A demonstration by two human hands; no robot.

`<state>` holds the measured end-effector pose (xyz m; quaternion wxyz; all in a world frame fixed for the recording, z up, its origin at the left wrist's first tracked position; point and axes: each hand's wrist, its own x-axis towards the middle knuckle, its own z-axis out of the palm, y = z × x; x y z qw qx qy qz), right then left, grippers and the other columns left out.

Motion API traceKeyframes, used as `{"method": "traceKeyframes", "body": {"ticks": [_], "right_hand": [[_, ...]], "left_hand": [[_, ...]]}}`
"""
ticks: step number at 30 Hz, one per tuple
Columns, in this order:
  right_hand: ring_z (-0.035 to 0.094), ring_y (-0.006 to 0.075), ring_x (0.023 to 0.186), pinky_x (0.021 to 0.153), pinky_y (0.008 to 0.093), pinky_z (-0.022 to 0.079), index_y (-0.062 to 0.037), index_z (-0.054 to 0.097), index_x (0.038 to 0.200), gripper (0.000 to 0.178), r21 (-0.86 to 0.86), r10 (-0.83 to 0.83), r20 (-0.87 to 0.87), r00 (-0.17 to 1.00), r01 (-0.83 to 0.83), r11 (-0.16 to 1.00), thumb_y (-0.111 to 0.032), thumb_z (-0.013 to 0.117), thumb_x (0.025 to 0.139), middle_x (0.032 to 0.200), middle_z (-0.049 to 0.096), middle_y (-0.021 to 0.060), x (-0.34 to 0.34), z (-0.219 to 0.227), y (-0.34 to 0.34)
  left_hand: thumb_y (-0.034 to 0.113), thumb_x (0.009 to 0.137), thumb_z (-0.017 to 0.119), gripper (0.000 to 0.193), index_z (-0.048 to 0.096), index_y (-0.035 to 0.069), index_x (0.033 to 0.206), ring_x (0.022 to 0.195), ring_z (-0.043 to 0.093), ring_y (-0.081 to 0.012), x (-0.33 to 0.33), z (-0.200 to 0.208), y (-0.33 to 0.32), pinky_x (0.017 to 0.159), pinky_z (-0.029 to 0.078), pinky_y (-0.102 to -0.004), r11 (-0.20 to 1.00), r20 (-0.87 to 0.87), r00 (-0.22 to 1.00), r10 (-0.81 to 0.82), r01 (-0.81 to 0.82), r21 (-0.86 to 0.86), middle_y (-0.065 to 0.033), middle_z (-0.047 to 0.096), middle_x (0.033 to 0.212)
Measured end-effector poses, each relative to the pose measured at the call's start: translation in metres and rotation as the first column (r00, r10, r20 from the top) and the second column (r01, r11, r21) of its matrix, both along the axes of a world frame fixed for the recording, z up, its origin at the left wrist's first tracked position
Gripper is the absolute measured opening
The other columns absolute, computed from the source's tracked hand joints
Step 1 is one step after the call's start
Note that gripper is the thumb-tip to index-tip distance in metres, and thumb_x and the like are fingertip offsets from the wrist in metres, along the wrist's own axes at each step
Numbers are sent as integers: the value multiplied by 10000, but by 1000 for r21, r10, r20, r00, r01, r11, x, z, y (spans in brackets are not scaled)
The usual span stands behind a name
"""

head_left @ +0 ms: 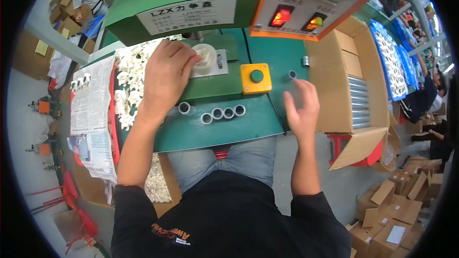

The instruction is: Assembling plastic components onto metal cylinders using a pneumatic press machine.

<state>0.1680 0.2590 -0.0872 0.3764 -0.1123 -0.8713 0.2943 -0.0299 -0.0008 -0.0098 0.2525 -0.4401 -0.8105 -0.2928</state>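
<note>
My left hand is closed, thumb and fingertips pinched together at the edge of a round white fixture on the green press. What they hold, if anything, is hidden. Below that hand lies a short dark-bored metal sleeve, with a row of several similar sleeves to its right on the green bench. My right hand is open, thumb and fingers apart, with nothing seen in it. Just beyond its fingertips stands another small sleeve; a shiny one lies farther back.
A yellow box with a green push button sits between my hands. White plastic parts are heaped at the left beside a newspaper. An open carton of metal tubes stands at right. An orange-edged control box overhangs the back.
</note>
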Motion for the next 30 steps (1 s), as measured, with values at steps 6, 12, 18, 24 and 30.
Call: {"method": "traceKeyframes", "body": {"ticks": [6,12,18,24,30], "right_hand": [[640,371,1073,921,431,519,16,665,1181,373,30,21,16,1000,-21,999,-75,774,836,1167,659,199,-5,6,-6],[639,367,1048,902,428,522,17,664,1173,375,75,84,-8,996,-83,994,-65,776,825,1156,658,193,-17,14,-15],[641,362,1026,883,425,525,18,659,1174,388,110,146,-5,989,-144,983,-55,777,813,1151,657,188,-28,19,-22],[642,361,1027,880,419,526,18,656,1173,392,111,182,6,983,-182,977,-58,780,810,1156,654,183,-34,18,-25],[640,353,1023,880,418,526,16,658,1177,397,121,197,17,980,-197,973,-58,782,807,1161,651,178,-38,17,-29]], "left_hand": [[61,796,751,145,614,48,840,816,606,-289,-1,-2,4,703,496,-425,996,-201,977,-73,63,-59,-79,649,875],[75,808,748,137,614,57,831,823,612,-279,4,-4,3,699,498,-406,998,-246,968,-42,29,-55,-74,649,869],[75,798,751,138,620,55,834,818,610,-278,6,-13,4,710,515,-396,999,-249,968,-17,10,-32,-79,650,870],[-22,742,725,171,666,18,898,790,611,-318,4,-9,4,693,522,-428,995,-205,976,-79,88,37,-116,644,866],[21,772,750,141,652,23,873,810,611,-321,4,6,-6,711,513,-438,983,-150,978,-143,123,-135,-114,650,912]]}}
